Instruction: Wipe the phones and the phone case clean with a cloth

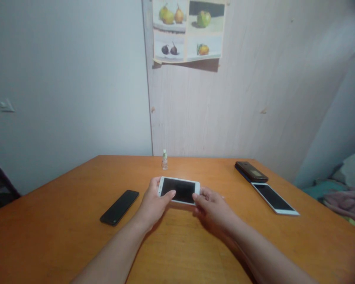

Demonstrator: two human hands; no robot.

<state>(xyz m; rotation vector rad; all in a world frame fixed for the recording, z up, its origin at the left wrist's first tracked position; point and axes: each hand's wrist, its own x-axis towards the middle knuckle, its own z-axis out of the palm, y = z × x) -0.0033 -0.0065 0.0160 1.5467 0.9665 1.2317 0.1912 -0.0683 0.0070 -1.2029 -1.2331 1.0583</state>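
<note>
A white smartphone (182, 189) with a dark screen is held sideways above the table, between both of my hands. My left hand (155, 201) is closed around its left end, the thumb lying over the screen. At the other end, my right hand (211, 203) grips the phone with the thumb on the right edge of the screen. The fingers behind the phone are mostly hidden. To the left of my left hand, a black smartphone (120, 208) lies flat on the table.
The orange wooden table (177, 252) reaches to the wall. A small clear bottle (165, 161) stands upright beyond the phone. On the right lie a dark brown phone-like device (251, 171) and a white phone (274, 198). Fruit pictures (189, 31) hang on the wall; bedding (346, 201) is at far right.
</note>
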